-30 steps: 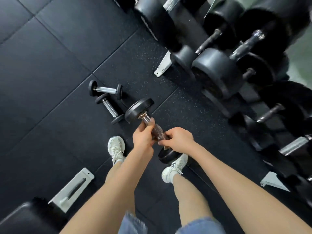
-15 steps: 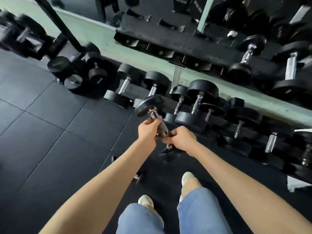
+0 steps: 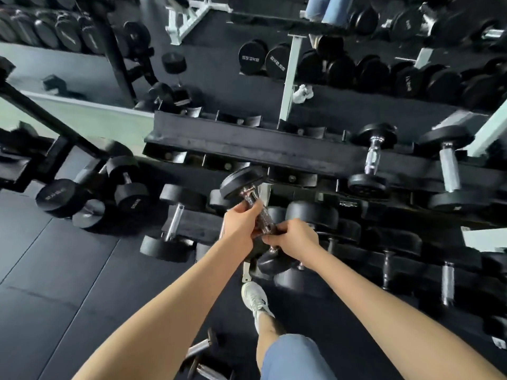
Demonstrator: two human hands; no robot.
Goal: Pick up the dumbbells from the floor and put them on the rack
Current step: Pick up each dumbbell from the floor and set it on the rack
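Progress — we are raising the black-headed, chrome-handled dumbbell point(image 3: 259, 213) off the dark rubber floor point(image 3: 68, 270), left hand point(image 3: 241, 226) and right hand point(image 3: 295, 238) both clenching its handle, just before the black steel rack point(image 3: 274, 149).

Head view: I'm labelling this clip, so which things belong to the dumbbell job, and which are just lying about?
Job: black-headed, chrome-handled dumbbell, gripped by left hand and right hand; black metal rack; small chrome-handled dumbbells on the floor.
Lying about: big black racked dumbbell; white metal frame; row of black round plates.
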